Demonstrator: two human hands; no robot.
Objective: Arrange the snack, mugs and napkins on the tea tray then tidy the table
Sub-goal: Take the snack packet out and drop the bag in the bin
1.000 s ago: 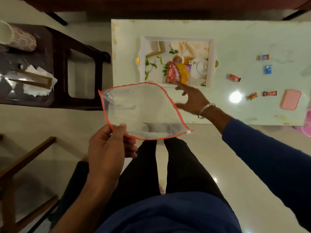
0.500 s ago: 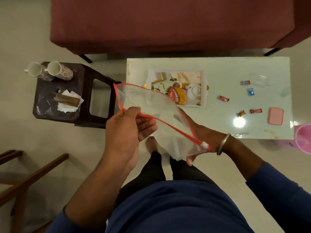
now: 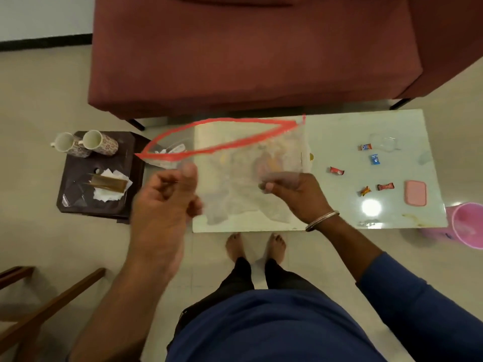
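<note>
Both hands hold a clear plastic zip bag with a red rim (image 3: pixel 235 163), its mouth spread wide in the air over the white table (image 3: pixel 339 126). My left hand (image 3: pixel 167 197) pinches the bag's near left edge, blurred by motion. My right hand (image 3: pixel 292 192) grips the bag's lower right part. The tea tray and the snack packet show only dimly through the plastic. Two floral mugs (image 3: pixel 86 143) lie on their sides on the dark stool (image 3: pixel 78 199) at left, beside white napkins (image 3: pixel 109 189) under a brown holder.
Several wrapped candies (image 3: pixel 366 165) lie scattered on the table's right half, with a pink box (image 3: pixel 415 193) and a clear lid (image 3: pixel 384 142). A pink bin (image 3: pixel 465 223) stands at the table's right end. A maroon sofa (image 3: pixel 248 48) is behind, a wooden chair frame (image 3: pixel 39 309) lower left.
The bag has swung up and its mouth has been pulled wide open. My right hand shifted from the zip end to the bag's lower side. The view has tilted up.
</note>
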